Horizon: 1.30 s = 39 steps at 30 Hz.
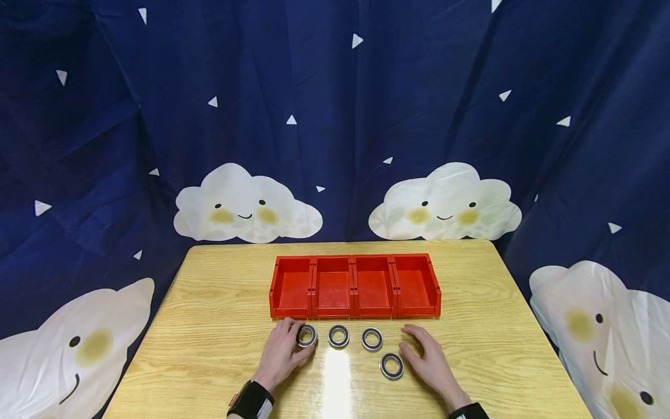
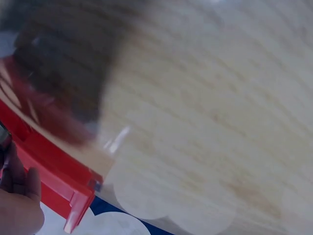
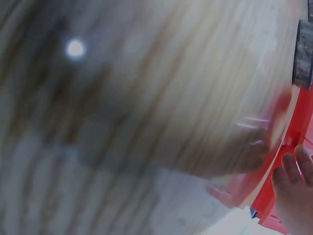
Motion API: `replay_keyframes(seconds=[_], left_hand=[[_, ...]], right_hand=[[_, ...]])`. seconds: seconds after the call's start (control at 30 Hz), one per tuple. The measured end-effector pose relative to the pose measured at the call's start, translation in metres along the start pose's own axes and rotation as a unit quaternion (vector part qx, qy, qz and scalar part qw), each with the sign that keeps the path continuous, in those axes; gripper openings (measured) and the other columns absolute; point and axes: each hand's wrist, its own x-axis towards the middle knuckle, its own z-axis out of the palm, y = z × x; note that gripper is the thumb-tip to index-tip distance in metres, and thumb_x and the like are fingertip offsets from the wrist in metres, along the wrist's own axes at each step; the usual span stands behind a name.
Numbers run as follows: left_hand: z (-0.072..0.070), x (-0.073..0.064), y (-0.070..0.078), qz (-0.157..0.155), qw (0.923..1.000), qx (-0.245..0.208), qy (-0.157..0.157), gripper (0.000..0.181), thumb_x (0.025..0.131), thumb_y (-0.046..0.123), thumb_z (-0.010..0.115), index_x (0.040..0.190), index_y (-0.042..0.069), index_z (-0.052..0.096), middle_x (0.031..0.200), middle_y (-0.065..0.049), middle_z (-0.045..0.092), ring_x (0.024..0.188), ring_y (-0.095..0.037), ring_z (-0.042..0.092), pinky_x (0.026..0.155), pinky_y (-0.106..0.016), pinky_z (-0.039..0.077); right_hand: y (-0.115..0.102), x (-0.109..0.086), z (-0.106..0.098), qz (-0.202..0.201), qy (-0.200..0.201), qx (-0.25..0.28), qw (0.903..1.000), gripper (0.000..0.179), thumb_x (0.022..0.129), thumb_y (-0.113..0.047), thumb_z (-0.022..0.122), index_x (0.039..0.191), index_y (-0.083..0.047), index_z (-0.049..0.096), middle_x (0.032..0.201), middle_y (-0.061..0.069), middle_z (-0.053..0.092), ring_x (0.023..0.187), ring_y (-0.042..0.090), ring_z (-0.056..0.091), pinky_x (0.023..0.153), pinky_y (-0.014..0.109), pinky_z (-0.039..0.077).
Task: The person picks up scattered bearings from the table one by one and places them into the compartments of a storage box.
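My left hand (image 1: 283,351) pinches the leftmost ball bearing (image 1: 313,329) between thumb and fingers; the ring lies flat at table height. In the left wrist view only part of that hand (image 2: 19,208) shows at the left edge. To its right a second bearing (image 1: 338,336) and a third bearing (image 1: 372,339) lie in a row. Closer to me is another bearing (image 1: 392,366), just left of my right hand (image 1: 430,364). That hand holds nothing, its fingers loosely bent and apart from the bearings. The right wrist view catches its fingers (image 3: 292,169) and a bearing's side (image 3: 303,56).
A row of joined red bins (image 1: 355,317) stands just beyond the bearings, their low fronts facing me. All rest on a wooden table (image 1: 209,326). Behind it hangs a dark blue curtain (image 1: 335,139) with clouds.
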Motion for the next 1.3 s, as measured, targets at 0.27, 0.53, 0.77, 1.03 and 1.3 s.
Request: replay_keyframes(seconds=[0.27, 0.53, 0.77, 1.03, 1.3], left_hand=[[-0.012, 0.009, -0.004, -0.037, 0.9988, -0.032, 0.007, 0.053, 0.074, 0.032, 0.076, 0.114, 0.002, 0.058, 0.098, -0.001, 0.047, 0.093, -0.017, 0.045, 0.073, -0.033, 0.047], [-0.018, 0.020, -0.011, -0.038, 0.9986, -0.030, 0.022, 0.050, 0.074, 0.028, 0.076, 0.111, 0.001, 0.059, 0.094, -0.004, 0.045, 0.091, -0.020, 0.046, 0.073, -0.034, 0.047], [-0.024, 0.031, -0.013, -0.045, 0.9982, -0.020, 0.036, 0.050, 0.074, 0.028, 0.077, 0.111, -0.002, 0.059, 0.094, -0.005, 0.046, 0.088, -0.020, 0.045, 0.069, -0.034, 0.048], [-0.029, 0.046, -0.014, -0.068, 0.9973, 0.007, 0.027, 0.051, 0.077, 0.029, 0.074, 0.113, -0.003, 0.057, 0.097, -0.009, 0.045, 0.088, -0.023, 0.044, 0.066, -0.032, 0.048], [-0.033, 0.061, -0.013, -0.085, 0.9959, 0.023, 0.021, 0.051, 0.080, 0.028, 0.071, 0.115, -0.005, 0.057, 0.099, -0.013, 0.045, 0.091, -0.027, 0.045, 0.068, -0.033, 0.048]], right_hand=[[-0.010, 0.003, 0.006, -0.020, -0.014, 0.013, 0.9996, 0.038, 0.081, -0.013, 0.071, 0.117, -0.003, 0.061, 0.124, 0.012, 0.056, 0.117, 0.026, 0.049, 0.098, 0.037, 0.033], [-0.019, 0.006, 0.008, -0.027, -0.021, 0.024, 0.9991, 0.038, 0.082, -0.015, 0.070, 0.118, -0.005, 0.061, 0.124, 0.011, 0.056, 0.117, 0.025, 0.050, 0.097, 0.038, 0.034], [-0.022, 0.007, 0.008, -0.034, -0.019, 0.020, 0.9990, 0.037, 0.082, -0.014, 0.071, 0.117, -0.005, 0.062, 0.122, 0.013, 0.057, 0.115, 0.026, 0.051, 0.096, 0.042, 0.037], [-0.025, 0.007, 0.007, -0.024, -0.022, 0.030, 0.9990, 0.038, 0.081, -0.013, 0.071, 0.117, -0.004, 0.061, 0.124, 0.013, 0.056, 0.117, 0.026, 0.049, 0.097, 0.046, 0.036], [-0.028, 0.007, 0.007, -0.022, -0.023, 0.025, 0.9992, 0.037, 0.082, -0.013, 0.070, 0.117, -0.008, 0.061, 0.124, 0.014, 0.055, 0.118, 0.028, 0.049, 0.098, 0.047, 0.035]])
